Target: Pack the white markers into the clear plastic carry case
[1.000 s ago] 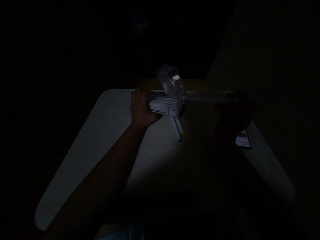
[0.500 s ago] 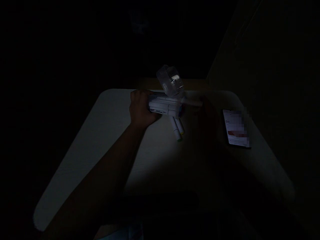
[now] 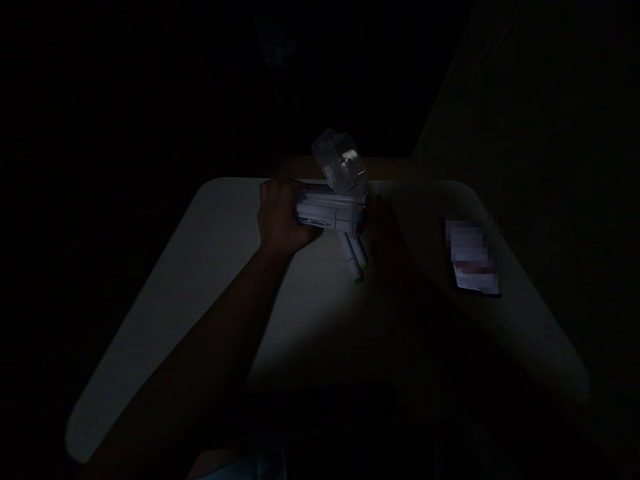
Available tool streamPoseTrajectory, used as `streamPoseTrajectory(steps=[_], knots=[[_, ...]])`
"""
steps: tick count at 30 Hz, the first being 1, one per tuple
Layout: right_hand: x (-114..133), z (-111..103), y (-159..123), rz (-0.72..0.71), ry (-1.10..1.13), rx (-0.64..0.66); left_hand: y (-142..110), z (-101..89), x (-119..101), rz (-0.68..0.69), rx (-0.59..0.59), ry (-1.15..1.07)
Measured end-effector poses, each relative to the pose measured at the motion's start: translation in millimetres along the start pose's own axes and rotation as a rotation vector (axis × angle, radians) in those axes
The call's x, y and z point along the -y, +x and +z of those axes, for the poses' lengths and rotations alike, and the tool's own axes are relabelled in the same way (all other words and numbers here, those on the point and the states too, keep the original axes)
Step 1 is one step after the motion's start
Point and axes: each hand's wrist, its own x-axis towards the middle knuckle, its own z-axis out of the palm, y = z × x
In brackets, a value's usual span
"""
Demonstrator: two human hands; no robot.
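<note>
Head cam only here, and it's a pretty dim shot. The left hand [image 3: 281, 217] is curled firmly around a bundle of white markers [image 3: 325, 212], which lies sideways over the far part of the counter [image 3: 220, 267]. The right hand [image 3: 393, 243] is mostly lost in shadow just right of the bundle's end, so I can't tell whether it's spread or gripping. Two loose markers [image 3: 354, 259] sit between the hands, poking out toward the viewer. A clear plastic box [image 3: 340, 160] tilts just beyond the bundle, and a phone [image 3: 473, 257] with a blurred screen lies right of the right hand.

Those markers look light and stiff, but the smooth round barrels could slip apart, so I'd squeeze the bundle around its middle. The thin box looks light and maybe brittle, so I'd hold it by its edges.
</note>
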Motion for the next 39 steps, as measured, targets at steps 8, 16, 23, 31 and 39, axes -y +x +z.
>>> streamPoseTrajectory(steps=[8,16,23,31,39], knots=[[-5.4,-6.0,-3.2,0.018,-0.075,-0.024,-0.8,1.4,1.1,-0.017,0.015,-0.019],[1.6,-21.2,-2.8,0.086,-0.086,-0.088,-0.6,1.4,0.9,-0.006,0.005,-0.008],[6.9,-13.8,-4.1,0.062,-0.034,0.098,0.0,0.3,-0.3,-0.030,0.024,-0.001],[2.6,-20.5,-4.0,0.184,-0.187,0.178,1.1,-2.6,-4.0,-0.048,0.033,-0.025],[-17.8,-32.3,-1.3,0.276,-0.012,-0.188,0.2,-1.2,-2.7,-0.069,0.038,-0.042]])
